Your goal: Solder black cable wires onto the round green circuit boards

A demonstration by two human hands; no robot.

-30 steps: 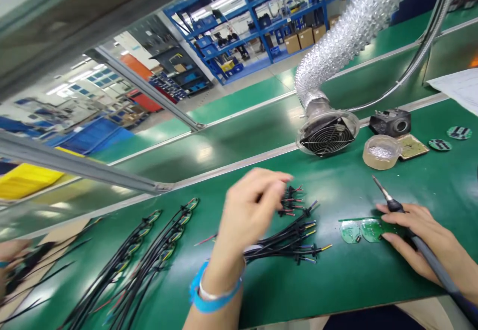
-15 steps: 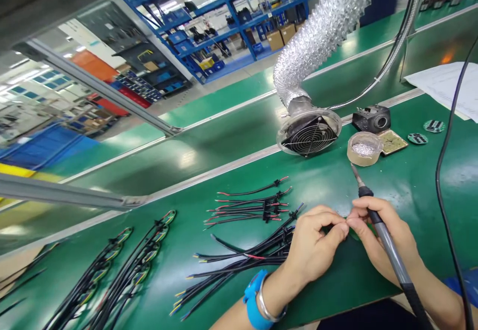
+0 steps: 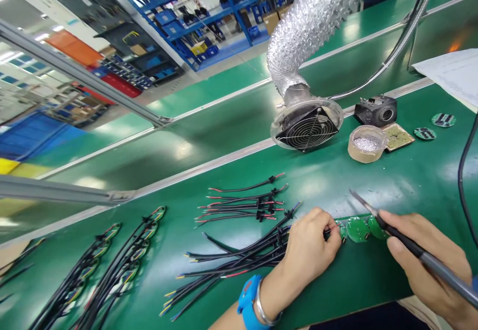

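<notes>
My left hand (image 3: 311,238), with a blue band at the wrist, pinches a black cable whose thin red wire end (image 3: 333,227) points at the leftmost of several round green boards (image 3: 357,229) lying in a row. Whether wire and board touch is unclear. My right hand (image 3: 425,250) is closed around a soldering iron (image 3: 407,243); its tip points up and left, above the boards. Black cables (image 3: 239,255) with coloured ends lie left of my left hand, partly hidden under it. Shorter cables with red ends (image 3: 242,205) lie just behind them.
A fume duct with a fan grille (image 3: 311,130) stands at the back. Right of it are a round solder tub (image 3: 368,143), a sponge tray (image 3: 399,137), a black holder (image 3: 376,111) and two round boards (image 3: 424,133). Wired cable bundles (image 3: 119,260) lie at the left.
My right hand has moved right, away from my left hand, with the iron. The row of green boards now shows between my hands. The camera view has shifted slightly.
</notes>
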